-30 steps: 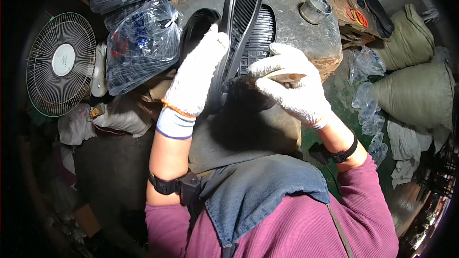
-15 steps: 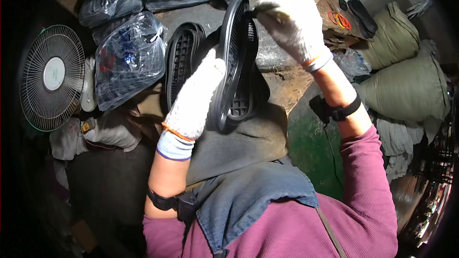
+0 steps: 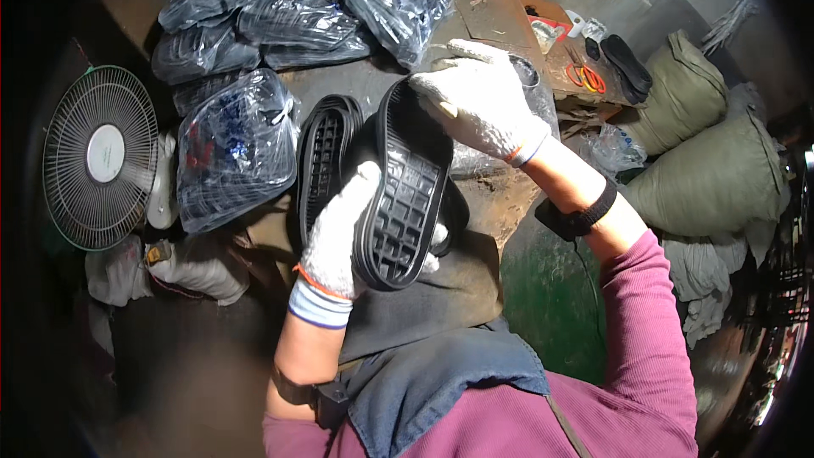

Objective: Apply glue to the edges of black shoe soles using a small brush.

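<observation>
Lowered since a moment ago, my right hand grips the black shoe sole at its top; my left hand clasps its lower edge.

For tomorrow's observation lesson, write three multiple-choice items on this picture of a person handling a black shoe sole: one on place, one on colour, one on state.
1. Where does the round fan stand?
A. at the person's left
B. at the person's right
C. on the sacks

2. What colour are the scissors' handles?
A. blue
B. orange
C. white

3. How is the black sole held?
A. flat on the bench, untouched
B. by one hand only
C. between both hands

Answers:
1 A, the fan is at the left edge, beside the clear bags.
2 B, the loops show orange on the bench.
3 C, the left hand grips its lower end and the right hand its top end, both gloved in white.
</observation>
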A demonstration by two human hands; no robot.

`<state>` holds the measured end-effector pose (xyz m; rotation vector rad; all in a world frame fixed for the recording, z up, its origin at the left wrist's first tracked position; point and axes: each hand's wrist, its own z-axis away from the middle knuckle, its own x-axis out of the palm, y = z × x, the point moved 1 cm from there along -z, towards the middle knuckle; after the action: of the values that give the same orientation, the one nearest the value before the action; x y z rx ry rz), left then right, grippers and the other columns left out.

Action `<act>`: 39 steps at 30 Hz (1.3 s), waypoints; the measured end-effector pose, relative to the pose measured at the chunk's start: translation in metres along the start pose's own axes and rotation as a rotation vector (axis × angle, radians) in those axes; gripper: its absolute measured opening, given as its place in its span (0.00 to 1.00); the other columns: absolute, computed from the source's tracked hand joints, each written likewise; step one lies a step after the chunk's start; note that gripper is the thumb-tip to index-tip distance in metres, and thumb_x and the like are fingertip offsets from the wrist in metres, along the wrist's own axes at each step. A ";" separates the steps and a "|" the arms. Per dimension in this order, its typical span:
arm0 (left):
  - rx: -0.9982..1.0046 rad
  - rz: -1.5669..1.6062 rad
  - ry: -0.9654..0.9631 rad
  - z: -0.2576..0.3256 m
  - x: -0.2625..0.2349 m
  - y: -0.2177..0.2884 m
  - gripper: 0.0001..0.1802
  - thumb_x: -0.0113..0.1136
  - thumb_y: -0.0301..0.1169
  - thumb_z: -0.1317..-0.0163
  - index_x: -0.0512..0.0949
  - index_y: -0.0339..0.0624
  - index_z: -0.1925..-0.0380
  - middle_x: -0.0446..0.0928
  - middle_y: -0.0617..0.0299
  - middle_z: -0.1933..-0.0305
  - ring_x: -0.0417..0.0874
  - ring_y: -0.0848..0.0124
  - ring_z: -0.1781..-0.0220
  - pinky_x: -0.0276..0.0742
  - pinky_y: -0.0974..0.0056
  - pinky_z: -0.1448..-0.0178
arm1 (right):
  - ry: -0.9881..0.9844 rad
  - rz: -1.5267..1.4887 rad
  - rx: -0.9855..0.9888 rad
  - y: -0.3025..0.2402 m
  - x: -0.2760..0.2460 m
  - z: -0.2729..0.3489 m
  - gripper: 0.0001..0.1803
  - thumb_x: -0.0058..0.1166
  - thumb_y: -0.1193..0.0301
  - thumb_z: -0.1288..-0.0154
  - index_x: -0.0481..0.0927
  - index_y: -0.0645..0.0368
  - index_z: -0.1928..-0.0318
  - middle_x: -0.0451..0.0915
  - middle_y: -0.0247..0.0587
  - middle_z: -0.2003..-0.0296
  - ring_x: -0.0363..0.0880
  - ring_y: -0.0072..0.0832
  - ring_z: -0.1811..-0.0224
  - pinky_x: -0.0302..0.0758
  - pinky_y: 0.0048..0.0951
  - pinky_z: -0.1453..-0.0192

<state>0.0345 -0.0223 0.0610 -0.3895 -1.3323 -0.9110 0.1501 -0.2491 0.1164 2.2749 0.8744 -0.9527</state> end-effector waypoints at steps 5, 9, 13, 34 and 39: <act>0.015 0.119 -0.109 -0.001 -0.009 0.002 0.40 0.40 0.59 0.20 0.67 0.32 0.29 0.79 0.33 0.38 0.84 0.28 0.44 0.82 0.20 0.46 | 0.240 -0.078 0.154 -0.010 0.006 0.018 0.14 0.67 0.69 0.42 0.89 0.46 0.54 0.90 0.36 0.60 0.88 0.35 0.54 0.77 0.41 0.35; -0.006 0.162 -0.185 0.003 -0.013 -0.002 0.42 0.38 0.60 0.21 0.63 0.33 0.25 0.76 0.31 0.35 0.82 0.26 0.41 0.81 0.20 0.45 | 0.289 -0.122 0.407 -0.024 0.014 0.044 0.11 0.68 0.68 0.39 0.91 0.45 0.55 0.90 0.29 0.57 0.85 0.32 0.50 0.74 0.40 0.34; -0.053 0.154 -0.166 0.005 -0.017 -0.001 0.43 0.38 0.62 0.21 0.63 0.33 0.25 0.75 0.30 0.34 0.81 0.28 0.39 0.81 0.22 0.45 | 0.211 -0.502 0.507 -0.045 0.014 0.041 0.09 0.66 0.66 0.34 0.91 0.47 0.55 0.90 0.32 0.54 0.84 0.35 0.49 0.72 0.42 0.31; 0.333 0.072 -0.187 -0.001 -0.069 0.003 0.32 0.33 0.51 0.16 0.71 0.41 0.29 0.76 0.53 0.28 0.75 0.55 0.27 0.66 0.45 0.20 | 0.184 -0.797 0.390 -0.120 -0.007 0.037 0.13 0.69 0.67 0.38 0.92 0.49 0.53 0.90 0.32 0.52 0.83 0.32 0.41 0.62 0.50 0.21; 0.452 -0.052 -0.291 0.002 -0.056 0.005 0.33 0.33 0.53 0.17 0.73 0.42 0.30 0.77 0.52 0.29 0.77 0.59 0.29 0.65 0.45 0.20 | 0.097 -0.770 0.244 -0.129 -0.020 0.028 0.15 0.72 0.67 0.42 0.91 0.47 0.52 0.89 0.31 0.52 0.84 0.34 0.41 0.66 0.51 0.22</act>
<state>0.0388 0.0015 0.0104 -0.1370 -1.7725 -0.5821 0.0337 -0.1902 0.0877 2.2032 1.8360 -1.3230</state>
